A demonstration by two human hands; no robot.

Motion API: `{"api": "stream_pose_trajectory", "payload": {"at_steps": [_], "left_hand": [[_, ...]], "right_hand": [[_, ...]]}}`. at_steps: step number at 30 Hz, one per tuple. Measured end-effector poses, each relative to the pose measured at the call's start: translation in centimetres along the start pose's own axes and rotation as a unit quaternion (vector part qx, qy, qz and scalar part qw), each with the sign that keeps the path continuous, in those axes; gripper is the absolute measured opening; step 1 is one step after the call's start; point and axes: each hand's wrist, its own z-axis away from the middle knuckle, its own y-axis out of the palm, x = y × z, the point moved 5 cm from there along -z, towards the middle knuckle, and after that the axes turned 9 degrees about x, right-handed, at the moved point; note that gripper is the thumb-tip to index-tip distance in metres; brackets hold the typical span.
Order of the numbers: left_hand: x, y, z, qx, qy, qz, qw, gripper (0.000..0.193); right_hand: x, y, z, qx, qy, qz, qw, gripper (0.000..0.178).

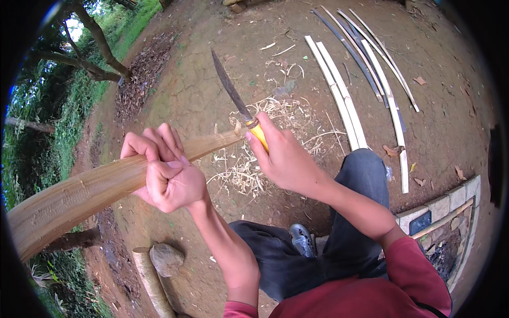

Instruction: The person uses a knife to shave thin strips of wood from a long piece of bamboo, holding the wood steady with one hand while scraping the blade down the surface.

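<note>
My left hand (168,168) is closed around a long tan wooden strip (87,193), fingers over its top and thumb in front. The strip rises from the lower left and narrows toward its right end. In my right hand (286,156) is a knife (230,87), gripped by its yellow handle, with the dark, slim blade pointing up and away. A small curled shaving (238,128) stands on the strip's narrow end, close to the base of the blade. Pale shavings (246,172) lie heaped on the ground beneath.
Two pale split strips (342,98) lie by my right knee, with several more long strips (382,79) beyond. At the right, a brick-edged pit (450,201) holds a phone-like dark slab (420,223) on its rim. A log (151,281) and stone (167,259) sit lower left; trees (98,47) stand far left.
</note>
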Motion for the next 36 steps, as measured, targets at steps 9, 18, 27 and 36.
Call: {"api": "stream_pose_trajectory", "payload": {"at_steps": [9,18,27,36], "left_hand": [[0.2,-0.1,-0.5,-0.002,-0.007,0.008,1.0,0.016],[0.0,0.4,0.1,0.011,-0.025,0.0,1.0,0.017],[-0.2,-1.1,-0.5,0.015,-0.029,0.003,0.999,0.016],[-0.2,-2.4,-0.8,0.006,-0.027,0.015,1.0,0.015]], "right_hand": [[-8.3,3.2,-1.7,0.152,0.131,0.058,0.978,0.038],[-4.2,3.9,-0.7,0.059,0.049,0.094,0.993,0.021],[-5.5,2.0,-2.3,0.019,-0.001,0.049,0.999,0.022],[-10.3,6.7,-1.4,0.122,0.094,0.143,0.978,0.028]]}}
